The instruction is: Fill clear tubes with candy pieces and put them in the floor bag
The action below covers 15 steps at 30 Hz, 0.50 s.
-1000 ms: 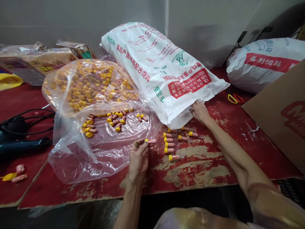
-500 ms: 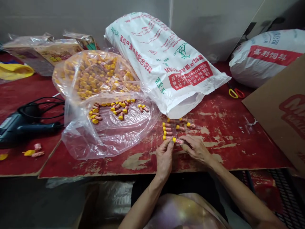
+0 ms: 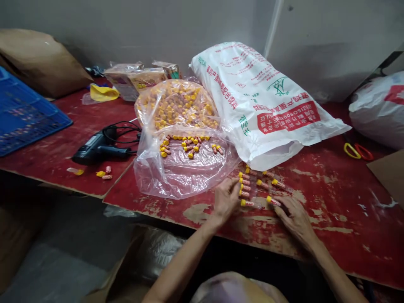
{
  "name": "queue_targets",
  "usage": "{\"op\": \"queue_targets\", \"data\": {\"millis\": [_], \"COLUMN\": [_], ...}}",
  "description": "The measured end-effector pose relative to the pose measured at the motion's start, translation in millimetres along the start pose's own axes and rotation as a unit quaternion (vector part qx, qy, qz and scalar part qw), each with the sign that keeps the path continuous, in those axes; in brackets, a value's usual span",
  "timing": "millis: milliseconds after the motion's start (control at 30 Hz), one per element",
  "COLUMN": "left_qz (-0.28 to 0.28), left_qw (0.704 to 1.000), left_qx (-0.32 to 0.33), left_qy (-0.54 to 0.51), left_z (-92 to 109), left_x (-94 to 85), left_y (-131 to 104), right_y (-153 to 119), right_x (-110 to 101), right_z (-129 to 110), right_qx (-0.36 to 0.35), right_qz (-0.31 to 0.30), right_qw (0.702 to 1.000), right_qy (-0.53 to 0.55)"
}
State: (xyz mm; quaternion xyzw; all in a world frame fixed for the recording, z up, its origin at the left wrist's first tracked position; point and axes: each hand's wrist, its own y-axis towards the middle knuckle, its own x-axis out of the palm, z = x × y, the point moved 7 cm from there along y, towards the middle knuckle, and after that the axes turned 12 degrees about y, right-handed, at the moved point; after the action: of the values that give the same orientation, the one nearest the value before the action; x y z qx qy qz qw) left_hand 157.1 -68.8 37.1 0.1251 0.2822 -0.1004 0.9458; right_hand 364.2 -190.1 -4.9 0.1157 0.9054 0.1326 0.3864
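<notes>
Several small red-patterned tubes with yellow caps (image 3: 245,182) lie in a rough column and loosely beside it on the worn red table (image 3: 202,214). My left hand (image 3: 226,198) rests at the column's left side, fingers bent together near the caps; whether they grip one is hidden. My right hand (image 3: 292,214) has its thumb and fingertips at the lower end of one yellow-capped tube (image 3: 273,201), right of the column. A clear plastic bag (image 3: 186,176) full of such tubes lies open toward me, with some loose ones at its mouth.
Behind the tubes lies a large white printed sack (image 3: 259,97). Yellow and red scissors (image 3: 358,151) are at the right. A dark heat gun (image 3: 97,145) with its cable and a blue crate (image 3: 28,111) stand left. A cardboard box (image 3: 389,174) juts in at right.
The view has swung left, bringing the blue crate in. My hands have moved apart; the tube between them earlier is no longer held by both. Another tube lies at the column's near end.
</notes>
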Motion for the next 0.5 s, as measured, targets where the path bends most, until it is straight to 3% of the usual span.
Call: {"op": "queue_targets", "data": {"millis": [133, 200, 300, 400, 500], "left_qz": [0.067, 0.081, 0.077, 0.060, 0.055], "left_qw": [0.986, 0.980, 0.978, 0.981, 0.984], "left_qx": [-0.068, -0.083, -0.087, -0.090, -0.108], "left_qy": [0.138, 0.160, 0.173, 0.162, 0.129], "left_z": [-46, -63, -78, -85, -94], "left_x": [-41.3, -46.9, -39.2, -30.2, -30.8], "left_y": [73, 110, 154, 178, 185], "right_y": [-5, -5, 9, 49, 120], "right_x": [4, 3, -10, -28, -37], "right_z": [9, 8, 13, 28, 49], "right_qx": [-0.043, -0.050, -0.044, -0.037, -0.017], "right_qz": [0.036, 0.053, 0.097, 0.128, 0.126], "right_qw": [0.994, 0.992, 0.989, 0.986, 0.986], "right_qy": [-0.095, -0.107, -0.106, -0.104, -0.106]}}
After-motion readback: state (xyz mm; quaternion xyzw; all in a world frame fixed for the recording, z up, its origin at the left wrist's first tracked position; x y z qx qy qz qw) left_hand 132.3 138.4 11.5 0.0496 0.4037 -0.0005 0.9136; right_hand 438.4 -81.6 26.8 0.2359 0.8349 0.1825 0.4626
